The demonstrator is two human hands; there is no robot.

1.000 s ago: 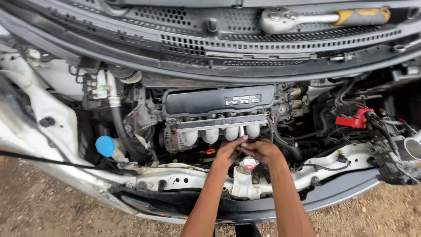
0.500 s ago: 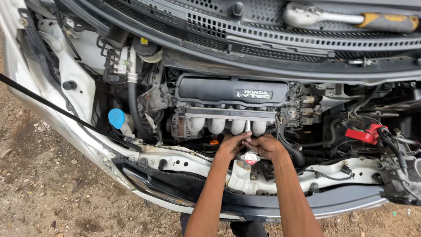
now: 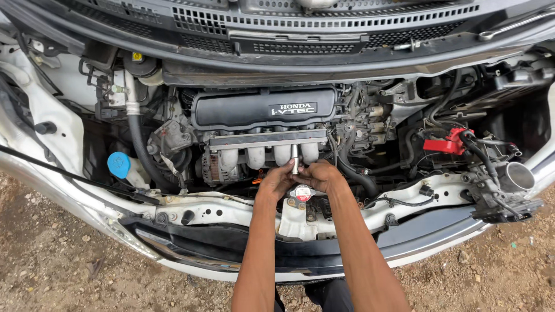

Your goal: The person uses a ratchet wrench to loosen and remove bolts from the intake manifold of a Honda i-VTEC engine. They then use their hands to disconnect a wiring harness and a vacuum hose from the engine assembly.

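Metal extension bar (image 3: 295, 159), seemingly pinched by both hands (image 3: 276, 180) (image 3: 324, 175), tight beside intake runners (image 3: 267, 155).

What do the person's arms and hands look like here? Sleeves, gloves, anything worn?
Both forearms are bare up to the frame edge: no sleeves in view. Left hand and right hand are ungloved. No watch, ring, band or marking is visible on either wrist or arm.

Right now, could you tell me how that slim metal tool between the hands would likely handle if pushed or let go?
The metal tool looks rigid, so it probably won't flex. Its round, shiny shaft may be slippery, which might be why both the left hand and right hand grip it. Released, it would likely drop among the intake runners.
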